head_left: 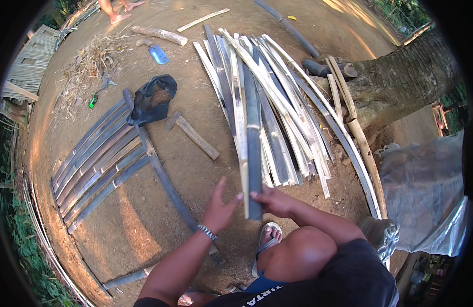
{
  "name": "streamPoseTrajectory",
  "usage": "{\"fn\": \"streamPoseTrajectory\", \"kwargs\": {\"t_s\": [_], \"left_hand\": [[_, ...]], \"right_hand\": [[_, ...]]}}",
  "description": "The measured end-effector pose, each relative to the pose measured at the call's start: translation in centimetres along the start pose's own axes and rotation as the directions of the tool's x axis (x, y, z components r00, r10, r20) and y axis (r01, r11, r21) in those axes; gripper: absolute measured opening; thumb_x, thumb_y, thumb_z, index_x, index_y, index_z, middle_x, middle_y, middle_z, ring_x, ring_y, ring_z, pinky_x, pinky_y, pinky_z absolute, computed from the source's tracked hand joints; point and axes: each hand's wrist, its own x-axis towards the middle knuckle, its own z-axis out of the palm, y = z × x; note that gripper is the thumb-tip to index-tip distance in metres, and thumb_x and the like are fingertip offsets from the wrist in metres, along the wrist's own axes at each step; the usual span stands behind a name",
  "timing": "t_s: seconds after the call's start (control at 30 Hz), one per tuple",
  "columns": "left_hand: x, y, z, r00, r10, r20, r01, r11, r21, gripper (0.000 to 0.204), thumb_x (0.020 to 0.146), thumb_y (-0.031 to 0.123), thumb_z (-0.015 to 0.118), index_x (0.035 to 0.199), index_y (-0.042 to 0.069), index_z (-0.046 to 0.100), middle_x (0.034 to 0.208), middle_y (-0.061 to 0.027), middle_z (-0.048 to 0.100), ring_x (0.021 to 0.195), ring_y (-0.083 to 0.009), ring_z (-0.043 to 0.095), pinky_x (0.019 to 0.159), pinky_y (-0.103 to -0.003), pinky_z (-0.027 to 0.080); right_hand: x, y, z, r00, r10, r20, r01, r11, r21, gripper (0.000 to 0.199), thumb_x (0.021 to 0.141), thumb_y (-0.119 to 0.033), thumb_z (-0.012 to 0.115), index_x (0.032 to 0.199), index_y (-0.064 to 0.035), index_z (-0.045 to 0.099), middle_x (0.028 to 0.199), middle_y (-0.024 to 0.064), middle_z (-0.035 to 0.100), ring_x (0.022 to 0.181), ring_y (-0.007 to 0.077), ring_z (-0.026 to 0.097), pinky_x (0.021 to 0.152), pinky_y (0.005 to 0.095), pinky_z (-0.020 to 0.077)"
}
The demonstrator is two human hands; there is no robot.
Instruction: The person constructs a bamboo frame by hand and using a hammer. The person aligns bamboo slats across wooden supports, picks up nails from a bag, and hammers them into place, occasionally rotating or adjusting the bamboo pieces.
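My right hand [276, 201] is closed on the near end of a dark bamboo strip [253, 138], its thumb lying across the strip. A narrow pale strip [244, 153] runs close along the left side. My left hand [221, 205] is open, fingers stretched forward and thumb tip at the pale strip's edge. Both strips point away from me over a fanned pile of split bamboo [285, 125], some dark side up, some pale. Left of my hands, a frame of bamboo slats [106, 169] lies on the ground. A hammer [198, 137] with a wooden handle rests between frame and pile.
A black plastic bag [139, 110] sits on the frame's far corner. Beyond it lie a broad-bladed knife [158, 54] and a short log [160, 34]. Another person's bare feet [119, 17] show at far left. A tree trunk [410, 74] and plastic sheeting [423, 189] stand at right.
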Motion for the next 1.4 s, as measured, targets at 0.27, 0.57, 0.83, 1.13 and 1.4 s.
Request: {"fn": "streamPoseTrajectory", "kwargs": {"t_s": [0.27,0.57,0.83,1.13,1.4], "left_hand": [[0.4,-2.8,-0.2,0.840,-0.319,0.438,0.533,0.632,-0.563,0.034,0.103,0.021,0.065,0.128,0.000,0.058,0.112,-0.0120,0.072,0.093,-0.0211,0.072,0.082,-0.037,0.061],[-0.4,-3.0,-1.5,0.846,-0.349,0.404,0.521,0.705,-0.482,0.027,0.103,0.022,0.066,0.120,0.002,0.059,0.105,-0.0099,0.072,0.088,-0.0186,0.071,0.080,-0.034,0.058],[-1.0,-3.9,-3.1,0.868,-0.360,0.342,0.489,0.739,-0.463,0.032,0.099,0.021,0.071,0.120,0.002,0.057,0.100,-0.0080,0.070,0.086,-0.0181,0.070,0.079,-0.033,0.058],[-3.1,-3.4,-9.9,0.854,-0.333,0.399,0.481,0.798,-0.364,0.038,0.089,0.011,0.078,0.119,0.004,0.055,0.091,-0.0040,0.065,0.077,-0.0142,0.066,0.069,-0.030,0.056],[-9.0,-6.0,-10.9,0.733,-0.297,0.612,0.678,0.381,-0.628,0.046,0.088,0.010,0.076,0.128,0.003,0.055,0.097,-0.0107,0.069,0.081,-0.0192,0.071,0.072,-0.034,0.061]], "right_hand": [[-0.5,-4.8,1.0,0.956,0.152,0.249,0.039,0.777,-0.628,0.040,0.099,-0.039,0.071,0.114,-0.0026,0.063,0.090,0.0040,0.067,0.085,0.0136,0.064,0.079,0.0291,0.0525],[6.4,-3.8,-2.9,0.872,-0.055,-0.486,0.071,0.997,0.015,0.069,0.096,-0.039,0.074,0.144,0.0016,0.047,0.103,0.0090,0.064,0.090,0.0158,0.059,0.082,0.0319,0.0529],[7.1,1.1,-5.9,0.850,-0.191,-0.491,0.295,0.945,0.142,0.023,0.103,-0.020,0.061,0.117,-0.0031,0.053,0.087,0.0057,0.060,0.069,0.0139,0.061,0.057,0.0292,0.0505],[4.3,4.9,-12.1,0.702,-0.276,-0.657,0.186,0.961,-0.205,0.033,0.101,-0.021,0.066,0.119,0.0047,0.058,0.077,0.0058,0.062,0.055,0.0119,0.060,0.048,0.0296,0.0470],[6.6,5.5,-14.7,0.593,-0.401,-0.698,-0.148,0.797,-0.585,0.049,0.097,-0.029,0.069,0.132,0.0035,0.056,0.102,0.0187,0.067,0.086,0.0311,0.070,0.080,0.0429,0.0554]]}}
